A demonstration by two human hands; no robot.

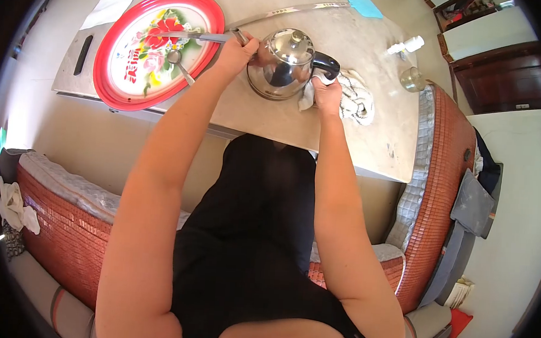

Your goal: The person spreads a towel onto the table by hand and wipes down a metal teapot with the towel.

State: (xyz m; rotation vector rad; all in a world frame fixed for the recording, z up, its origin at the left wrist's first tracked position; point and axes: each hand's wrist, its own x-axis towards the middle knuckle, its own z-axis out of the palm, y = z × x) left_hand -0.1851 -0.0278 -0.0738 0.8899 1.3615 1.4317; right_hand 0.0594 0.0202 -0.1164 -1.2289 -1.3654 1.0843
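Observation:
A shiny steel kettle [282, 65] with a black handle [327, 64] stands on the table. My left hand [235, 56] is at its left side, fingers curled round what looks like the spout. My right hand [327, 93] is closed on a bunched part of a white cloth [355, 100] just below the handle. The rest of that cloth lies crumpled on the tabletop to the right. Left of the kettle, a long metal utensil [207, 36] and a spoon [175, 57] lie over a red-rimmed floral tray [106, 93].
A blue fly swatter [364, 5] lies behind the kettle on the table [376, 141]. A white bottle [413, 44] and a glass [412, 79] are at the right. A black remote [83, 55] lies left of the tray. Woven-covered seats [445, 160] flank the table.

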